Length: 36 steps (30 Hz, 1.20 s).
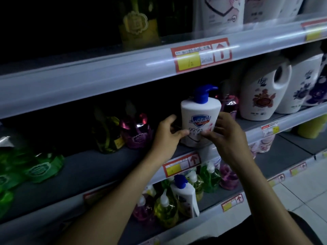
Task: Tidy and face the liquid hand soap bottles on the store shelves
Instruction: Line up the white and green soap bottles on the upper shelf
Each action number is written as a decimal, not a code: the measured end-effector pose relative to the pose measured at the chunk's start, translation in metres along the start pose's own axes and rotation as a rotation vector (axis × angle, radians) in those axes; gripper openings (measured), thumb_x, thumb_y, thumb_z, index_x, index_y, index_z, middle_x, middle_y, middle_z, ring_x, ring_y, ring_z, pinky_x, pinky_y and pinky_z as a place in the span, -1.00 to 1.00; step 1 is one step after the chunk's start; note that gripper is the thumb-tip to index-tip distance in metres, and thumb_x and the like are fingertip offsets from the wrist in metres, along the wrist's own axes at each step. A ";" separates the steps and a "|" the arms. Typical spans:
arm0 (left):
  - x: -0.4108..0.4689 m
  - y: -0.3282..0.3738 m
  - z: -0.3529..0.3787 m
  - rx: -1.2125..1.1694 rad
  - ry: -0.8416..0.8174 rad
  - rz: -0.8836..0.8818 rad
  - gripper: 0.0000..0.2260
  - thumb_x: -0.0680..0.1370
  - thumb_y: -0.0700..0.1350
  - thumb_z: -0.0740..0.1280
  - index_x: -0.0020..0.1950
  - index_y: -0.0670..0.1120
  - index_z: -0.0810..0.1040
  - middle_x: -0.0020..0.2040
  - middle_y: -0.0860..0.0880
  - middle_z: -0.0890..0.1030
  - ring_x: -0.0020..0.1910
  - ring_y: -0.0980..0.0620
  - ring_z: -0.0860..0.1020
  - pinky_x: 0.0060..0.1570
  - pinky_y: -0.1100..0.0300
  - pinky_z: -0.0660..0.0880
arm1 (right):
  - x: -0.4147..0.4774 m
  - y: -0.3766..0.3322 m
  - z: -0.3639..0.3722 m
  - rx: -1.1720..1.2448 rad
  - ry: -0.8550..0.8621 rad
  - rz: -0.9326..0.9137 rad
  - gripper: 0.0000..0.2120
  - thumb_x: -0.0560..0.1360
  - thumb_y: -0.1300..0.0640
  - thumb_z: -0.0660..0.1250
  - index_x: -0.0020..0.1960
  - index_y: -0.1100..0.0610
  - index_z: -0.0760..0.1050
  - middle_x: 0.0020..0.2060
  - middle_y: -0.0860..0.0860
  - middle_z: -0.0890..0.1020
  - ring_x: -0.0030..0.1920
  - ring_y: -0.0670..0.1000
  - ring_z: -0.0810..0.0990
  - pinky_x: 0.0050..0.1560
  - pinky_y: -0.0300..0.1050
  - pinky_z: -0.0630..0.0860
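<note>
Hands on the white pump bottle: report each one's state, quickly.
Left hand: grips the white pump bottle at its left side, thumb on the label.
Right hand: grips the same bottle's right side.

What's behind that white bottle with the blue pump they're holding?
Behind the white bottle, a pink bottle peeks out past one shoulder. Anything straight behind is hidden by the bottle and shadow.

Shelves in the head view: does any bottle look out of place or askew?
Yes. On the lower shelf, a white bottle with a blue pump leans tilted among clear yellow bottles. It matches the Safeguard bottle that the left hand and right hand grip on the middle shelf, so it looks misplaced.
</note>
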State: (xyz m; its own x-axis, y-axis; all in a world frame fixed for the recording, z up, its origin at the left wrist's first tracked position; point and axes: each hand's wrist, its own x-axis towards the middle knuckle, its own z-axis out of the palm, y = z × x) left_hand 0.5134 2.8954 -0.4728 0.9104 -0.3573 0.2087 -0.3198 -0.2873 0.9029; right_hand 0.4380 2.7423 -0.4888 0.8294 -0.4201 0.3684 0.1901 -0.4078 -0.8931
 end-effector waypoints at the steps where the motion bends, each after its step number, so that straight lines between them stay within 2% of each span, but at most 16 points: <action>1: -0.008 0.000 -0.009 0.011 0.020 0.016 -0.52 0.46 -0.23 0.44 0.36 -0.20 0.42 0.28 -0.17 0.53 0.25 -0.08 0.49 0.22 0.10 0.48 | -0.006 -0.005 0.002 -0.005 -0.033 -0.025 -0.57 0.40 0.25 0.47 0.21 0.02 0.46 0.02 -0.16 0.64 0.05 -0.21 0.59 0.01 -0.27 0.54; 2: -0.017 0.002 -0.017 0.016 0.049 0.031 -0.58 0.45 -0.25 0.44 0.30 -0.20 0.47 0.25 -0.14 0.55 0.24 -0.05 0.50 0.22 0.16 0.47 | -0.010 -0.011 0.005 -0.023 -0.064 -0.059 -0.55 0.39 0.26 0.48 0.22 0.01 0.45 0.03 -0.17 0.63 0.07 -0.21 0.59 0.01 -0.29 0.55; 4: -0.039 0.009 -0.036 0.042 0.137 0.080 -0.75 0.44 -0.31 0.43 0.06 -0.10 0.54 0.01 -0.02 0.61 0.03 0.07 0.53 0.01 0.38 0.47 | -0.018 -0.030 0.012 -0.054 -0.119 -0.131 -0.48 0.38 0.26 0.49 0.27 -0.01 0.43 0.06 -0.16 0.63 0.09 -0.17 0.59 0.01 -0.37 0.53; 5: -0.050 0.014 -0.046 0.071 0.189 0.112 -0.76 0.43 -0.31 0.44 -0.03 -0.03 0.52 -0.10 0.04 0.58 -0.09 0.11 0.51 -0.07 0.36 0.48 | -0.021 -0.041 0.015 -0.059 -0.140 -0.163 -0.45 0.37 0.26 0.50 0.28 -0.03 0.43 0.07 -0.14 0.64 0.09 -0.15 0.60 0.01 -0.38 0.52; 6: -0.060 0.017 -0.056 0.107 0.243 0.142 -0.78 0.41 -0.27 0.45 -0.08 -0.01 0.52 -0.15 0.06 0.55 -0.16 0.12 0.49 -0.11 0.26 0.51 | -0.023 -0.051 0.018 -0.060 -0.158 -0.194 -0.44 0.36 0.24 0.51 0.28 -0.07 0.43 0.07 -0.12 0.64 0.10 -0.13 0.61 0.02 -0.33 0.54; 8: -0.078 0.022 -0.078 0.182 0.324 0.204 -0.83 0.39 -0.19 0.45 -0.07 -0.08 0.56 -0.07 0.01 0.57 -0.15 0.09 0.53 -0.10 0.05 0.56 | -0.029 -0.077 0.024 -0.034 -0.181 -0.245 -0.46 0.31 0.15 0.55 0.21 -0.16 0.46 0.03 -0.13 0.67 0.08 -0.13 0.64 0.04 -0.18 0.57; 11: -0.108 0.049 -0.111 0.231 0.415 0.306 -0.75 0.37 -0.17 0.44 0.03 -0.04 0.59 0.05 0.05 0.58 0.00 0.13 0.56 -0.01 0.09 0.56 | -0.044 -0.121 0.032 0.081 -0.204 -0.308 -0.55 0.23 -0.09 0.51 0.09 -0.21 0.52 -0.03 -0.21 0.68 -0.01 -0.21 0.65 -0.01 -0.29 0.57; 14: -0.131 0.085 -0.142 0.256 0.490 0.448 -0.65 0.40 -0.28 0.39 0.13 0.02 0.59 0.08 0.13 0.58 0.09 0.24 0.53 0.08 0.25 0.49 | -0.057 -0.165 0.041 0.180 -0.150 -0.382 -0.54 0.26 0.01 0.57 0.09 -0.25 0.52 -0.05 -0.21 0.69 -0.05 -0.21 0.66 0.00 -0.32 0.56; 16: -0.139 0.108 -0.168 0.275 0.534 0.544 -0.65 0.43 -0.33 0.34 0.14 0.00 0.59 0.06 0.14 0.58 0.08 0.26 0.53 0.05 0.29 0.49 | -0.059 -0.193 0.050 0.249 -0.102 -0.457 -0.50 0.27 0.02 0.59 0.15 -0.23 0.52 -0.05 -0.17 0.70 -0.03 -0.15 0.68 0.01 -0.19 0.60; 18: -0.141 0.130 -0.192 0.313 0.534 0.576 -0.68 0.48 -0.28 0.35 0.18 0.00 0.58 0.04 0.16 0.57 0.05 0.30 0.52 0.01 0.32 0.50 | -0.057 -0.219 0.060 0.329 -0.094 -0.496 -0.49 0.28 0.07 0.51 0.20 -0.17 0.52 -0.01 -0.14 0.70 -0.02 -0.11 0.69 -0.09 -0.04 0.66; 20: -0.136 0.145 -0.210 0.314 0.537 0.541 -0.72 0.51 -0.22 0.36 0.19 0.02 0.56 0.05 0.16 0.59 0.03 0.30 0.53 0.01 0.30 0.52 | -0.049 -0.247 0.069 0.345 -0.125 -0.531 -0.53 0.33 0.12 0.47 0.20 -0.15 0.51 0.04 -0.14 0.68 0.02 -0.10 0.68 -0.08 0.01 0.65; 23: -0.121 0.160 -0.232 0.270 0.588 0.530 -0.77 0.55 -0.15 0.32 0.20 0.02 0.54 0.07 0.08 0.61 0.07 0.17 0.57 0.03 0.11 0.57 | -0.027 -0.285 0.084 0.286 -0.121 -0.614 -0.57 0.41 0.19 0.45 0.23 -0.08 0.50 0.02 -0.18 0.67 0.04 -0.19 0.64 -0.04 -0.17 0.60; 24: -0.115 0.164 -0.238 0.283 0.616 0.524 -0.78 0.56 -0.15 0.31 0.19 0.01 0.53 0.07 0.06 0.61 0.06 0.16 0.57 0.02 0.10 0.57 | -0.018 -0.294 0.091 0.289 -0.133 -0.617 -0.58 0.43 0.19 0.43 0.25 -0.04 0.49 0.01 -0.15 0.67 0.03 -0.18 0.64 -0.05 -0.17 0.60; 30: -0.083 0.164 -0.254 0.519 0.761 0.269 -0.84 0.57 -0.19 0.28 0.13 -0.04 0.49 0.02 -0.01 0.64 0.03 -0.02 0.59 -0.03 -0.01 0.55 | 0.029 -0.300 0.138 0.188 -0.192 -0.504 -0.67 0.45 0.22 0.42 0.18 0.03 0.49 -0.04 -0.06 0.67 -0.03 -0.06 0.66 -0.01 0.11 0.63; 33: -0.081 0.162 -0.251 0.622 0.707 0.163 -0.70 0.55 -0.21 0.29 0.27 -0.06 0.40 0.10 -0.07 0.61 0.08 -0.10 0.58 0.02 -0.06 0.55 | 0.038 -0.296 0.149 0.112 -0.247 -0.429 -0.66 0.47 0.20 0.40 0.22 0.06 0.45 0.00 -0.02 0.66 -0.02 -0.01 0.65 0.03 0.13 0.61; 36: -0.085 0.165 -0.246 0.774 0.633 0.097 -0.46 0.57 -0.23 0.24 0.51 -0.14 0.13 0.23 -0.12 0.51 0.19 -0.13 0.51 0.10 -0.05 0.51 | 0.042 -0.299 0.150 0.033 -0.369 -0.360 -0.50 0.43 0.29 0.42 0.30 0.06 0.34 0.06 0.03 0.63 -0.01 0.02 0.64 0.03 0.06 0.62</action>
State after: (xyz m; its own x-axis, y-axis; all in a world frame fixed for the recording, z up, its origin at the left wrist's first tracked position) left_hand 0.4478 3.0973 -0.2485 0.7712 0.0640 0.6333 -0.2778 -0.8613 0.4254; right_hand 0.4949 2.9685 -0.2456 0.8374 0.0588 0.5434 0.5091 -0.4459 -0.7362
